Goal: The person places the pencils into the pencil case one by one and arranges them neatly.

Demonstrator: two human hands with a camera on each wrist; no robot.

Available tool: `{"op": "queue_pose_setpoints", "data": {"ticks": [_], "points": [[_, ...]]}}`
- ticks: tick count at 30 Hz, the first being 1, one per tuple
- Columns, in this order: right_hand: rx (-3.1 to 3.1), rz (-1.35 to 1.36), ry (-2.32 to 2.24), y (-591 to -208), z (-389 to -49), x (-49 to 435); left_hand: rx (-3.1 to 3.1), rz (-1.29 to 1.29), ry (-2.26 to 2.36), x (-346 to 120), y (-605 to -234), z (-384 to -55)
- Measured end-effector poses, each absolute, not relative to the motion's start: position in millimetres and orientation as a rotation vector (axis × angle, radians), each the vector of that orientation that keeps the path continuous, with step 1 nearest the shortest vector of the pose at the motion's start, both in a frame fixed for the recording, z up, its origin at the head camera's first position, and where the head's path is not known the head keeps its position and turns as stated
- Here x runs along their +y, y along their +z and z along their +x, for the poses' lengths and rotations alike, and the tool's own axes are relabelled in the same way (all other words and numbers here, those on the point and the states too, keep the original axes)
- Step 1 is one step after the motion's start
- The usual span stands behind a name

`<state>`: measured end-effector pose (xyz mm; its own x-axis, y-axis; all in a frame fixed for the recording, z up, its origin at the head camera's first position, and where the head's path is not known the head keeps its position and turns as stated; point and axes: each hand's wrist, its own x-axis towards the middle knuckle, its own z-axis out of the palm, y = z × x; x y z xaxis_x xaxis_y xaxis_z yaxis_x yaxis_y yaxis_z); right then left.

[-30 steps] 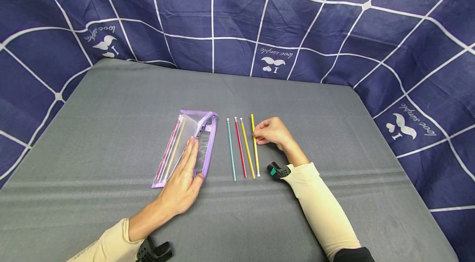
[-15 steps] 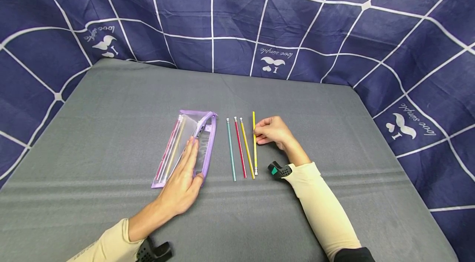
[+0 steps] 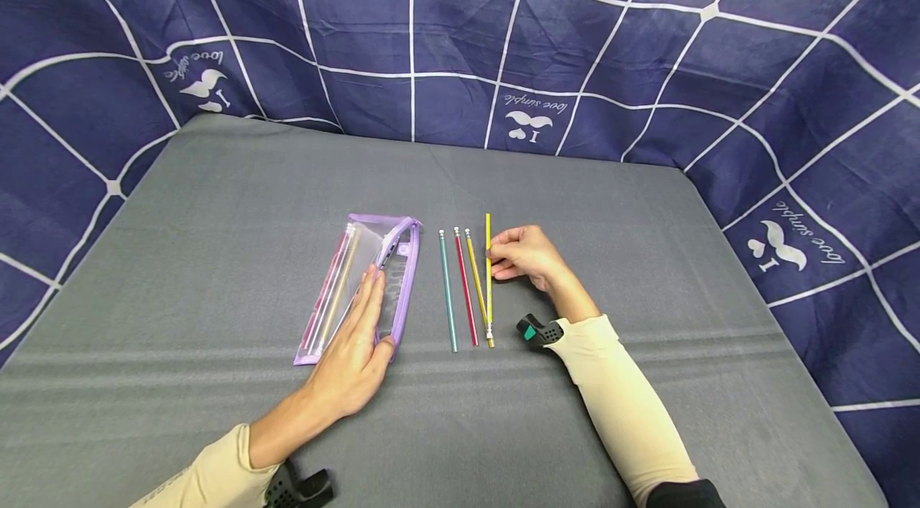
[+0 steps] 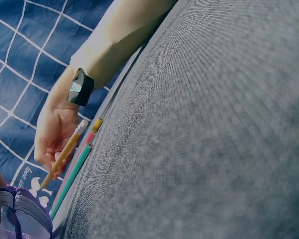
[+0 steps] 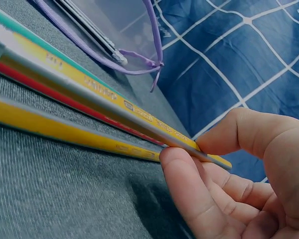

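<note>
My right hand point(image 3: 528, 255) pinches a yellow pencil point(image 3: 489, 276) between thumb and fingertips. In the right wrist view this pencil point(image 5: 104, 92) is raised above the others, its white eraser end toward the camera. Just left of it lie a second yellow pencil point(image 3: 475, 272), a red pencil point(image 3: 465, 284) and a teal pencil point(image 3: 447, 288). My left hand point(image 3: 352, 368) lies with straight fingers on a clear pencil case point(image 3: 366, 240) with purple edging. Pencils point(image 3: 336, 284) show through the case's left side, and part of its zipped side is under my hand.
A grey cloth-covered table point(image 3: 611, 204) spreads under everything, with creases across its front half. Around its back and sides hangs a dark blue curtain point(image 3: 460, 29) with white grid lines. Black cameras sit at both wrists.
The right hand has lifted the yellow pencil and shifted it slightly away and to the left, so its eraser end now overlaps the second yellow pencil. The left hand and case stay still.
</note>
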<state>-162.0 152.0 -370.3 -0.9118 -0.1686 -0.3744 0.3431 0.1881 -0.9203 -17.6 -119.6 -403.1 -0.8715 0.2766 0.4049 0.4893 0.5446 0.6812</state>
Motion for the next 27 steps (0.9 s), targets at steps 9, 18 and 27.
{"op": "queue_pose_setpoints", "data": {"ticks": [9,18,27], "points": [[2.047,0.164,-1.812,-372,-166,145,-2.543,-0.630,-1.223,-120,-403,-17],[2.016,0.142,-1.824,-371,-165,134,-2.550,-0.618,-1.221,-120,-404,-18],[1.999,0.112,-1.841,-372,-164,119,-2.562,-0.612,-1.233,-119,-403,-18]]}}
